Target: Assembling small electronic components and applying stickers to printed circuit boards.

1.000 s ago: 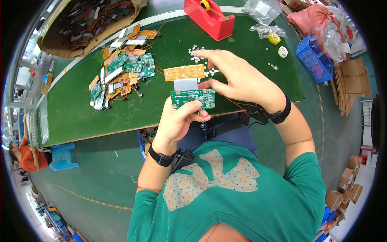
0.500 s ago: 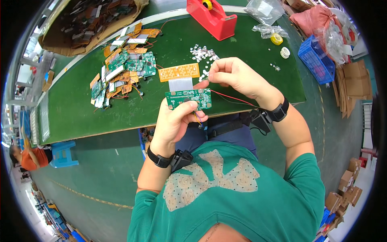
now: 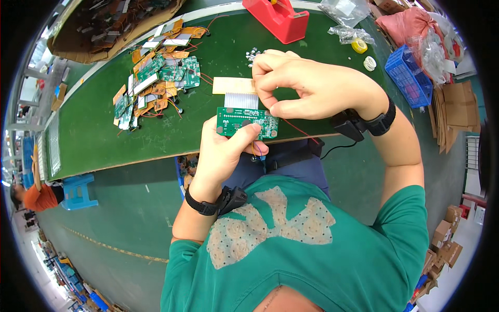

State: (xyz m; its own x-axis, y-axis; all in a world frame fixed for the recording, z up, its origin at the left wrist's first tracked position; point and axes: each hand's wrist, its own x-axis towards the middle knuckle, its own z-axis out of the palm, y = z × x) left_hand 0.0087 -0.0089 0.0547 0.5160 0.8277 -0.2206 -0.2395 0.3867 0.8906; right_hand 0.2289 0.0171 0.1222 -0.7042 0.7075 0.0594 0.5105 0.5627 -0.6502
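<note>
Held firm now, the green board (image 3: 244,118), in the left hand (image 3: 224,151), thumb pressed on top, fingers tucked beneath, probably to keep it flat and steady over the near edge of the table (image 3: 130,151). Just beyond the green board, on a grey ribbon cable (image 3: 241,101), a yellowish strip (image 3: 232,85), right end hidden by the right hand (image 3: 301,86). And there, by the green board's far right corner, right thumb and forefinger curled into a ring, tips close together; cannot tell whether pinching anything. Past the green board, small white bits (image 3: 251,55), seemingly within easy reach. Left of the green board, a heap of boards (image 3: 161,75), well apart, perhaps for elbow room. Farthest beyond it, a red tape dispenser (image 3: 280,23).
</note>
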